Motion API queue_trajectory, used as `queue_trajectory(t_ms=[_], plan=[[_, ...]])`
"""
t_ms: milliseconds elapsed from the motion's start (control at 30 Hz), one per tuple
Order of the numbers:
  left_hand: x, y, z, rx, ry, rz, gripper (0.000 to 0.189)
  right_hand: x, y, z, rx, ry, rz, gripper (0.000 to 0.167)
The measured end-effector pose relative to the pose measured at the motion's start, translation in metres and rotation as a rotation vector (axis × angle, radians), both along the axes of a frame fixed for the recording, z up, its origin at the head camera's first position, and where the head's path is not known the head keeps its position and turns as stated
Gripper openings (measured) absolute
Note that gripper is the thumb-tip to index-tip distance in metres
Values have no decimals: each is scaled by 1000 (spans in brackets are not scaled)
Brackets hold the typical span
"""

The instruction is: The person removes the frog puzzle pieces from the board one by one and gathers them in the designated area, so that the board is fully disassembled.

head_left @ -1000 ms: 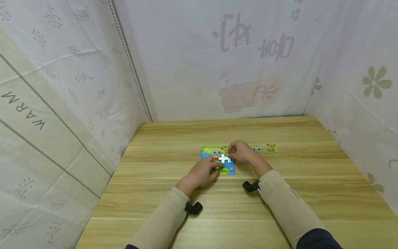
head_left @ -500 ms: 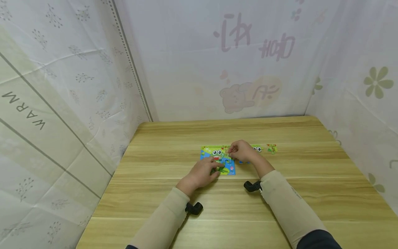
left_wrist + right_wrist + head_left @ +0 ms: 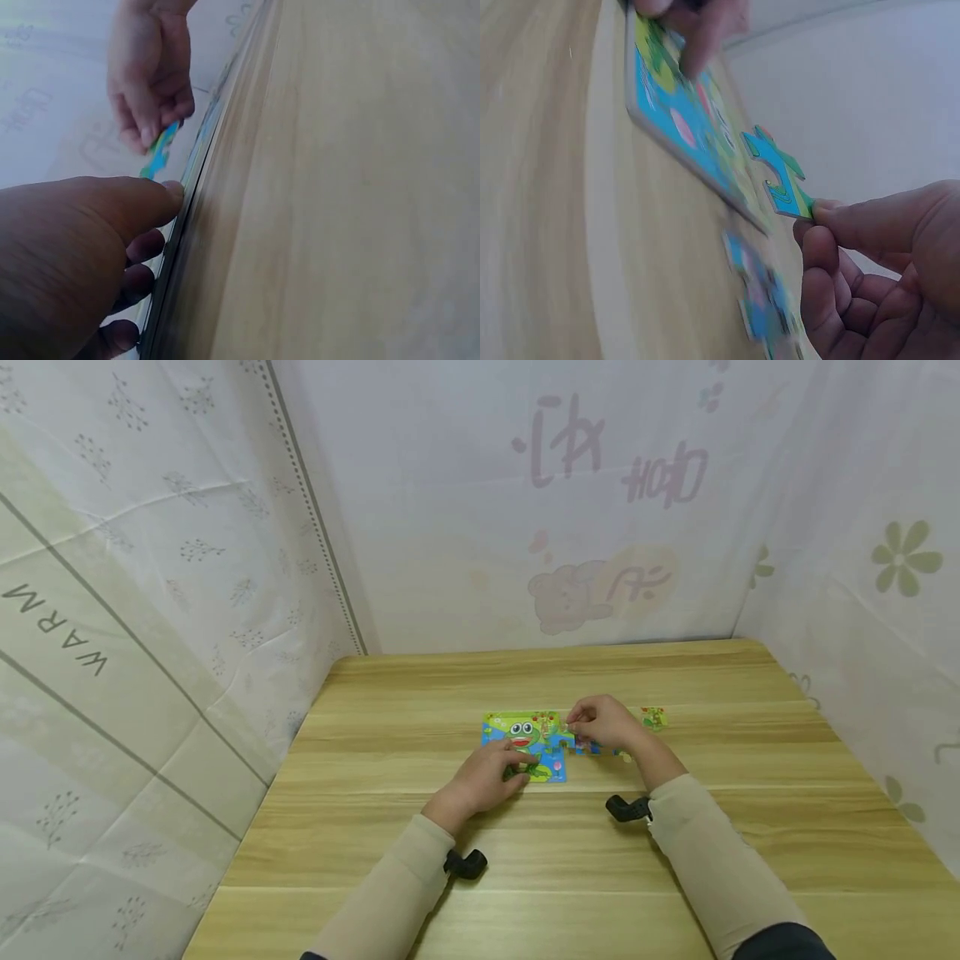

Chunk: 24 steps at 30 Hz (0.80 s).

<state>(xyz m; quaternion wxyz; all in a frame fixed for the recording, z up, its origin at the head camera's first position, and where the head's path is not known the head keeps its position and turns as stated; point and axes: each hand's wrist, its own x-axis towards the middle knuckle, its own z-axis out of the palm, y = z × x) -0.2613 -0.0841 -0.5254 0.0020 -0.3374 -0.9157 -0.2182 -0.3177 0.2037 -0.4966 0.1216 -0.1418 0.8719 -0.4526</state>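
A frog jigsaw puzzle [image 3: 557, 770] in green and blue lies flat on the table, a thin board with a raised edge seen in the right wrist view. My left hand [image 3: 482, 777] rests on its left and lower part, fingers spread over the picture and hiding some of it. Between thumb and fingertips, my right hand [image 3: 604, 725] pinches one blue-and-green puzzle piece [image 3: 781, 180] by its end. The piece is held up in the air, tilted, beside the puzzle's right edge. Loose puzzle pieces [image 3: 761, 289] lie below the right hand, partly hidden by it in the head view.
Another loose piece [image 3: 654, 718] with a green and red print lies farther right on the wooden table [image 3: 540, 877]. Patterned white cloth [image 3: 465, 510] hangs behind the table and along both sides. Each wrist carries a black camera mount [image 3: 628, 808].
My right hand has drawn back to the right with the puzzle piece, away from over the board. The piece looked white one second ago, then blue. My left hand has stayed in place.
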Motion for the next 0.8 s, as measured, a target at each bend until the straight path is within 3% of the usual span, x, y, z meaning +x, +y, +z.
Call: queue_trajectory(t_ms=[233,400,700,800], plan=[[-1,-11,5,131,-104,78,29,6,43,2,-33,-17,-37,12],[-7,-29,9,194,-133,107,29,10,76,7,-18,-49,-66,17],[-16,-58,6,164,-136,120,59,14,132,5,-5,-90,-52,21],[-18,-62,4,163,-146,111,61,15,146,2,-6,-111,-51,24]])
